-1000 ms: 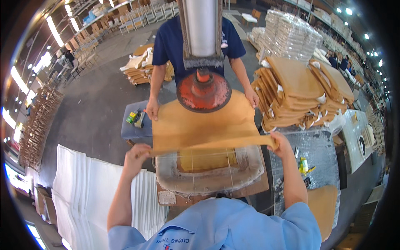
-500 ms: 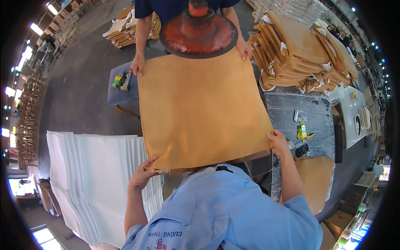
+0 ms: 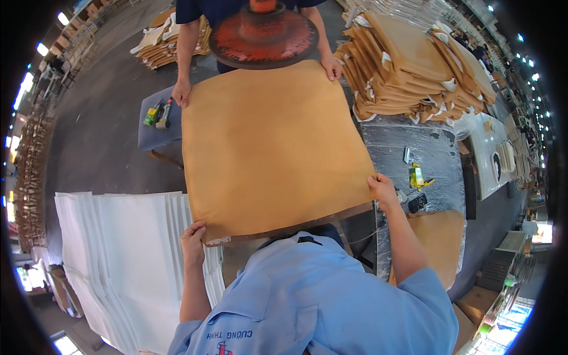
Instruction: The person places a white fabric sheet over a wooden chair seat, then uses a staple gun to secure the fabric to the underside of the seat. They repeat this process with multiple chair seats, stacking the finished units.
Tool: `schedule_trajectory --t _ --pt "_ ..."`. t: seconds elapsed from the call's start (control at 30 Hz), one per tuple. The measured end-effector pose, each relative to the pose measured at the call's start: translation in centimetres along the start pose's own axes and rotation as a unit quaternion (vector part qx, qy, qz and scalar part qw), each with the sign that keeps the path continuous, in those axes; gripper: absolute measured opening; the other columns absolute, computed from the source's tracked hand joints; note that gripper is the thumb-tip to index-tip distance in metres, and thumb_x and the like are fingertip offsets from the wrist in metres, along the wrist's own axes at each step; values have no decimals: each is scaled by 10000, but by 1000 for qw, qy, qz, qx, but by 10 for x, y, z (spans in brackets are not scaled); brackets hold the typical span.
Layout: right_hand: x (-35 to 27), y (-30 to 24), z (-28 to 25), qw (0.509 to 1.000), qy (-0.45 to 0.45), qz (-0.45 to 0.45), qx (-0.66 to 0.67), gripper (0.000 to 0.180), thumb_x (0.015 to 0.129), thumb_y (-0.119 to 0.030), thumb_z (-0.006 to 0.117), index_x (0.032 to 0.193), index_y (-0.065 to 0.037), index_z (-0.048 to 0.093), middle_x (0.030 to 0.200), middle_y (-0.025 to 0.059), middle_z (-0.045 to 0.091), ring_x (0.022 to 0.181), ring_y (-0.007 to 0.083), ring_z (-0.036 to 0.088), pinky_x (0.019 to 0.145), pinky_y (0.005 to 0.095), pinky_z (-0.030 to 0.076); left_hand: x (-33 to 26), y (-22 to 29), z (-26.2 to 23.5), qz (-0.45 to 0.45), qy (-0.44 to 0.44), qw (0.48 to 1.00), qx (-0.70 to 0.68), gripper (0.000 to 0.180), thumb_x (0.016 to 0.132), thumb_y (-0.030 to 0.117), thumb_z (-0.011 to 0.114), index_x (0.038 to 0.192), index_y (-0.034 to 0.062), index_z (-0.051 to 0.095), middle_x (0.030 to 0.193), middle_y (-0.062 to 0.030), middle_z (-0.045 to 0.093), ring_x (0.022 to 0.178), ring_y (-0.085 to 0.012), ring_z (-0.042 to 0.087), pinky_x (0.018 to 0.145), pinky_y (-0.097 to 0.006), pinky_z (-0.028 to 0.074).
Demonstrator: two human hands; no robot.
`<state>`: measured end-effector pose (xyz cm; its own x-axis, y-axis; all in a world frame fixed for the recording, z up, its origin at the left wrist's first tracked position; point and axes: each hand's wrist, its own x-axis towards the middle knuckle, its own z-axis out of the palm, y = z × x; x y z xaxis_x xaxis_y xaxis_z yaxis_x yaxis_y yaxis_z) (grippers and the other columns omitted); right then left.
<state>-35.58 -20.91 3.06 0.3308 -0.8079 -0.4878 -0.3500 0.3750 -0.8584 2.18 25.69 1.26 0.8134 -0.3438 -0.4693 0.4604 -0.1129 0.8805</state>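
Observation:
A tan leather-like sheet [image 3: 275,151] is spread nearly flat before me, over a board whose dark edge shows along its near side. My left hand [image 3: 193,241] pinches the near left corner between thumb and fingers. On the near right corner, my right hand [image 3: 383,190] has its fingers closed over the edge. Across from me, a co-worker's hands [image 3: 182,93] hold the two far corners. Above the sheet's far edge hangs a round red metal disc [image 3: 264,38] with worn paint.
White sheets [image 3: 130,248] lie layered at the left. A blue-grey padded stool [image 3: 157,133] carries small tools. On the right, a plastic-wrapped table [image 3: 387,142] bears a tall stack of tan pieces [image 3: 408,59], a yellow-green item [image 3: 418,176] and another tan piece [image 3: 438,242].
The view has shifted, so everything sits further left and mostly higher. The crease by my left hand has smoothed out, and that hand's grip has moved outward at the corner.

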Motion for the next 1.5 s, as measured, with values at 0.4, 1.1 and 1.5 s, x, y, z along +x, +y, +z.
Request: schedule_trajectory --t 0.4,1.1,1.5 --pt "3 14 -2 991 60 -39 -109 153 952 -165 747 972 -16 720 859 4 663 793 106 594 722 298 470 -30 23 106 380 77 843 372 312 919 16 700 1230 32 685 1387 -191 590 1240 -351 572 1084 -459 463" --pt "-28 -44 36 786 -179 -369 -463 128 949 -206 703 1052 -146 750 1028 50 675 994 300 686 820 421 563 -50 -15 219 512 -260 616 539 516 901 146 719 1399 276 680 1527 -44 588 1456 -394 487 1205 -596 332" --pt "-26 -42 31 790 -188 -400 -426 90 924 -148 719 1009 -120 735 1015 49 675 992 294 683 820 418 562 -49 -18 219 513 -255 614 544 539 886 141 728 1402 290 679 1527 -35 590 1446 -389 499 1204 -580 343"
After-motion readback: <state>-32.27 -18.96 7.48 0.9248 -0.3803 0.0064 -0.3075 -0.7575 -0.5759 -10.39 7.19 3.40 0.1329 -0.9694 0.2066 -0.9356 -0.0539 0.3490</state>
